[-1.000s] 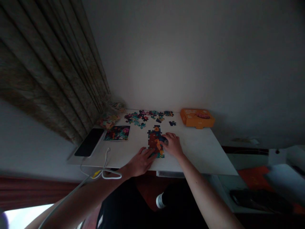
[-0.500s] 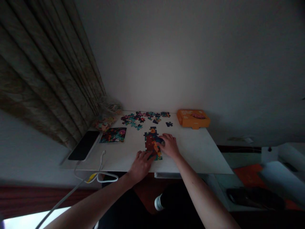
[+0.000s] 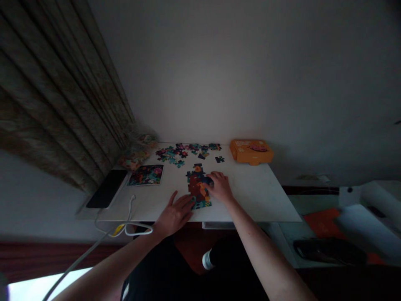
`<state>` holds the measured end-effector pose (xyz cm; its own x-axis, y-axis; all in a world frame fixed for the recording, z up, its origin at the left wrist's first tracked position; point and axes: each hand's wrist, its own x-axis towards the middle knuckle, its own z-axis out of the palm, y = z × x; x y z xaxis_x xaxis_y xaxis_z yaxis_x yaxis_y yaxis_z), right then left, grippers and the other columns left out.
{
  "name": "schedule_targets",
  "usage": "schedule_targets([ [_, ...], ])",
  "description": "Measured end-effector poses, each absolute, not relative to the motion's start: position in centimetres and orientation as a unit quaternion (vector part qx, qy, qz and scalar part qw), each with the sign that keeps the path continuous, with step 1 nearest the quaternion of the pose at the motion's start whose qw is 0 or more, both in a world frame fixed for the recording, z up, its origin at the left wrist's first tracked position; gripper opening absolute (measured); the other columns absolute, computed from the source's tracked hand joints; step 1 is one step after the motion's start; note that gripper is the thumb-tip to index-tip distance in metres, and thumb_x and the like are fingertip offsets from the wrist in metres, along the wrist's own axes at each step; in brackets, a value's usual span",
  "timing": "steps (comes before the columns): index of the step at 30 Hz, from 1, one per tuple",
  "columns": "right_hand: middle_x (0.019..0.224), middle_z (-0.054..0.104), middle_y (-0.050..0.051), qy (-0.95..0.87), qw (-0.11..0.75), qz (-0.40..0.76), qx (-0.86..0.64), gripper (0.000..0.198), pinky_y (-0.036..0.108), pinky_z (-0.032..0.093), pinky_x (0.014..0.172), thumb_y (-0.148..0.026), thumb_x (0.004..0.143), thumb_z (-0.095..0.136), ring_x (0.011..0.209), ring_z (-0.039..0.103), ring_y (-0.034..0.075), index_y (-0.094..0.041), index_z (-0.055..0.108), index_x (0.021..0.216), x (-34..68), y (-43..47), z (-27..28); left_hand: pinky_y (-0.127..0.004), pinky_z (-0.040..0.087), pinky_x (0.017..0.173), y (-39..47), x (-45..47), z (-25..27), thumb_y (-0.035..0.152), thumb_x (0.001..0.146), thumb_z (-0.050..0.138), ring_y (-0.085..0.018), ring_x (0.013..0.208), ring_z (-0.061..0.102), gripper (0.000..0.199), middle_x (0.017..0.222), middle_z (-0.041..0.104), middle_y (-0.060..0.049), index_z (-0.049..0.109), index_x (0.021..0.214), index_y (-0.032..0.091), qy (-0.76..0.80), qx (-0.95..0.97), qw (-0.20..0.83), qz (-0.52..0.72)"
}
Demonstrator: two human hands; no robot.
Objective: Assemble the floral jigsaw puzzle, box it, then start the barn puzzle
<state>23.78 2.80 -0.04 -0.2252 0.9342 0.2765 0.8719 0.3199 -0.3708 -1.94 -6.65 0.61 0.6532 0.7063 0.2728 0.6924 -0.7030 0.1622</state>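
A partly joined jigsaw puzzle (image 3: 196, 184) lies near the front of the white table, showing a brown shape, an orange figure and dark blue edges. Flat on the table, my left hand (image 3: 175, 213) has its fingers stretched out, the tips at the puzzle's lower left edge. My right hand (image 3: 220, 187) is curled at the puzzle's right side, thumb and fingers closed round a dark blue puzzle piece (image 3: 209, 181). That piece is partly hidden, and I cannot tell whether it is locked in. Behind lie several loose puzzle pieces (image 3: 171, 154), with one dark piece (image 3: 219, 159) apart.
An orange box (image 3: 252, 152) stands at the back right. On the left are a colourful picture card (image 3: 145, 175), a dark tablet-like device (image 3: 106, 189), a clear plastic bag (image 3: 134, 159) and a white cable (image 3: 130, 209). A curtain (image 3: 62, 83) hangs beside the table.
My left hand has slid left off the puzzle's lower part, uncovering a teal corner, and its fingers have spread. My right hand stays at the right edge. The view has shifted slightly.
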Motion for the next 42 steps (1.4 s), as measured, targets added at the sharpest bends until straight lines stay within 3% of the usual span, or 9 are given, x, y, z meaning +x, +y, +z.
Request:
schedule_targets([
  [6,0.130,0.066,0.012,-0.784,0.227,0.065,-0.574,0.037,0.045,0.039,0.097,-0.048,0.094,0.065,0.121,0.055,0.030,-0.024,0.070,0.122,23.8,2.7,0.0,-0.053,0.021,0.128,-7.0,-1.2,0.5,0.033,0.106,0.045,-0.024,0.142,0.051,0.041,0.148,0.060,-0.009,0.056,0.144,0.023,0.372,0.916,-0.027,0.147],
  [15,0.131,0.066,0.012,-0.786,0.223,0.061,-0.574,0.038,0.044,0.039,0.096,-0.050,0.095,0.063,0.122,0.054,0.030,-0.025,0.070,0.123,23.7,2.8,-0.2,-0.056,0.023,0.126,-7.1,-0.3,-0.5,0.021,0.105,0.040,-0.023,0.147,0.044,0.043,0.154,0.053,-0.012,0.052,0.146,0.020,0.402,0.903,0.051,0.141],
  [20,0.129,0.067,0.011,-0.784,0.233,0.059,-0.572,0.038,0.044,0.039,0.096,-0.051,0.095,0.064,0.121,0.055,0.030,-0.025,0.071,0.123,23.7,2.7,-0.3,-0.054,0.035,0.121,-6.6,-0.4,-0.6,0.021,0.101,0.049,-0.022,0.140,0.052,0.044,0.147,0.060,-0.010,0.052,0.145,0.024,0.434,0.874,0.115,0.186],
  [23,0.128,0.067,0.011,-0.785,0.234,0.060,-0.570,0.038,0.044,0.039,0.095,-0.050,0.094,0.064,0.121,0.055,0.030,-0.025,0.071,0.123,23.7,2.7,-0.1,-0.055,0.039,0.117,-6.6,-0.3,-0.1,0.030,0.095,0.063,-0.027,0.130,0.057,0.049,0.138,0.063,-0.013,0.054,0.142,0.021,0.475,0.846,0.091,0.221],
  [27,0.128,0.067,0.012,-0.785,0.233,0.062,-0.571,0.037,0.044,0.039,0.096,-0.049,0.094,0.064,0.119,0.055,0.030,-0.025,0.071,0.121,23.7,2.7,-0.1,-0.057,0.041,0.113,-6.9,0.3,0.7,0.037,0.092,0.068,-0.030,0.117,0.061,0.037,0.123,0.066,-0.012,0.066,0.125,0.021,0.492,0.843,0.039,0.213],
  [33,0.128,0.067,0.011,-0.785,0.229,0.059,-0.573,0.037,0.044,0.039,0.095,-0.050,0.094,0.064,0.120,0.055,0.030,-0.026,0.071,0.121,23.7,2.6,-0.1,-0.054,0.035,0.119,-7.5,1.2,0.5,0.027,0.101,0.052,-0.026,0.123,0.062,0.030,0.128,0.070,-0.012,0.065,0.126,0.019,0.451,0.874,-0.019,0.179],
  [38,0.129,0.066,0.011,-0.787,0.225,0.059,-0.572,0.037,0.045,0.040,0.096,-0.049,0.094,0.065,0.121,0.054,0.030,-0.025,0.071,0.122,23.7,2.6,0.1,-0.053,0.028,0.124,-8.6,1.6,-0.2,0.015,0.099,0.046,-0.026,0.137,0.054,0.044,0.142,0.063,-0.016,0.059,0.140,0.016,0.441,0.884,-0.100,0.116],
  [42,0.129,0.066,0.011,-0.786,0.220,0.060,-0.574,0.038,0.045,0.040,0.096,-0.049,0.093,0.066,0.121,0.054,0.030,-0.025,0.071,0.122,23.7,2.7,0.1,-0.056,0.022,0.126,-8.5,1.7,0.1,0.014,0.097,0.046,-0.028,0.141,0.051,0.050,0.144,0.062,-0.015,0.057,0.145,0.019,0.458,0.881,-0.084,0.085],
])
